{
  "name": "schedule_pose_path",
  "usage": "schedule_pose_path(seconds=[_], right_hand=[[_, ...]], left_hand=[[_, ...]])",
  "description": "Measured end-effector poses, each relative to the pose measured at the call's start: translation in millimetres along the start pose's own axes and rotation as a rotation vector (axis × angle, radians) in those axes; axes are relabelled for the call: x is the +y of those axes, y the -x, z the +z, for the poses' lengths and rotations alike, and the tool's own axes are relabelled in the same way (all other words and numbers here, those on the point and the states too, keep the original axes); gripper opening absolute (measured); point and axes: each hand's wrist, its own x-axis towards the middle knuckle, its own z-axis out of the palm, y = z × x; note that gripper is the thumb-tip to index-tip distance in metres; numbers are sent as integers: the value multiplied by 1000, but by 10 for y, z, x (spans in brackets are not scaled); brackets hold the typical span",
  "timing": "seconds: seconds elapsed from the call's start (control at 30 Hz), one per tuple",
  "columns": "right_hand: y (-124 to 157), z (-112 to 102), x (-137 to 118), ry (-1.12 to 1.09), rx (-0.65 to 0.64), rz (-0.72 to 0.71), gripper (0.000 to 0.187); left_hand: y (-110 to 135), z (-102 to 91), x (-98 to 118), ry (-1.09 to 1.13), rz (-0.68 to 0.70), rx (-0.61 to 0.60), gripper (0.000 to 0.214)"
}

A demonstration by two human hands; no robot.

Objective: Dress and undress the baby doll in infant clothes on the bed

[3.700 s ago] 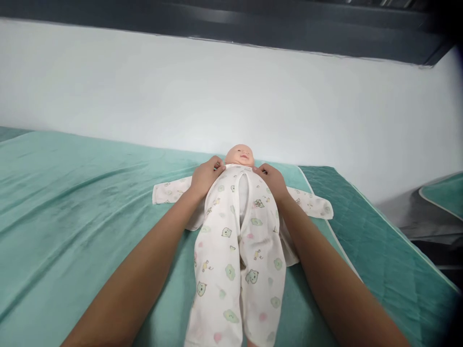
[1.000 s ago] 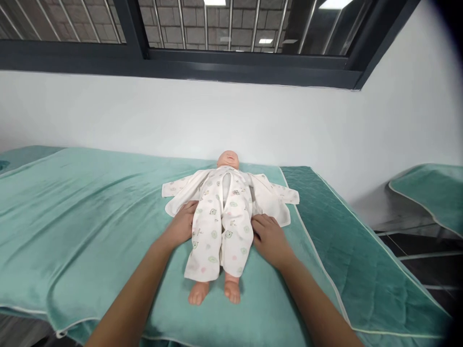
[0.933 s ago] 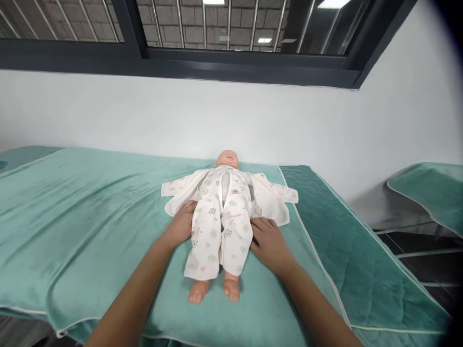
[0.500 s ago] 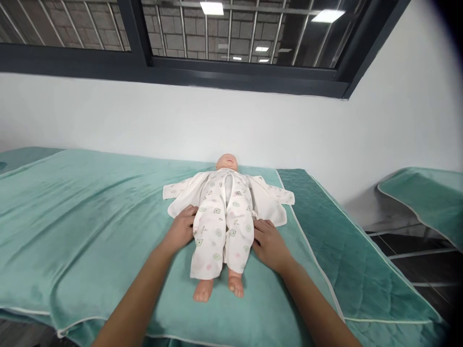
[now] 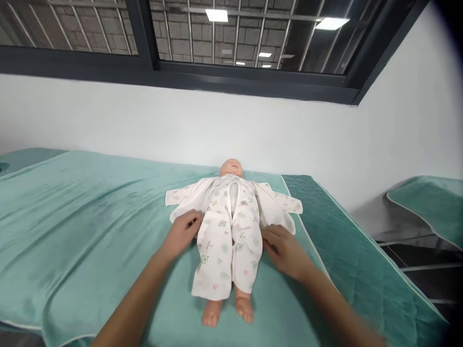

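Observation:
A baby doll (image 5: 231, 167) lies on its back on a green bed cover, its bare feet toward me. White printed baby trousers (image 5: 220, 246) cover its legs and reach up over its belly. Under them a white baby shirt (image 5: 277, 205) is spread with both sleeves out to the sides. My left hand (image 5: 183, 232) is closed in a pinch at the left edge of the trousers, by the thigh. Opposite it, my right hand (image 5: 284, 248) pinches at the right edge, just below the shirt hem. The fingertips of both hands are partly hidden by the cloth.
The green cover (image 5: 90, 231) spreads wrinkled to the left. A darker quilted mat (image 5: 361, 255) borders it on the right. Behind the bed rises a white wall (image 5: 181, 125) below a dark-framed window (image 5: 253, 86). Another green-covered bed (image 5: 430, 207) stands far right.
Both hands have gone from lying against the trouser sides to curled, pinching fingers, a little farther apart. The view has shifted slightly, so the doll appears lower and more to the right.

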Motion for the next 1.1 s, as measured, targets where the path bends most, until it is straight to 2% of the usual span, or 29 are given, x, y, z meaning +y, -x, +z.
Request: schedule_pose_path(seconds=[0.1, 0.17, 0.23, 0.33, 0.4, 0.5, 0.6, 0.73, 0.9, 1.1], right_hand=[[-287, -99, 167, -181, 181, 207, 23], [-630, -96, 327, -310, 369, 427, 20], [-1031, -32, 482, -428, 462, 589, 18], [-1525, 125, 636, -559, 535, 611, 20], [-1685, 222, 683, -618, 534, 567, 22], [-1694, 298, 726, -664, 479, 514, 26], [-1625, 306, 771, -686, 443, 482, 29], [-1624, 325, 817, -656, 456, 512, 25], [-1658, 335, 828, -680, 453, 592, 22], [-1625, 236, 817, -645, 360, 523, 24]], left_hand=[[-345, 11, -63, 130, -207, 246, 25], [-683, 39, -110, 226, -251, 320, 22], [-1042, 76, -134, 307, -251, 357, 22], [-1465, 137, -127, 321, -220, 419, 23], [-1606, 180, -123, 244, -164, 368, 20], [-1636, 222, -154, 114, -63, 280, 20], [-1594, 212, -207, 129, -32, 213, 22], [-1585, 168, -235, 177, -102, 116, 25], [-1599, 145, -180, 172, -191, 76, 30], [-1584, 129, -107, 293, -255, 16, 32]])
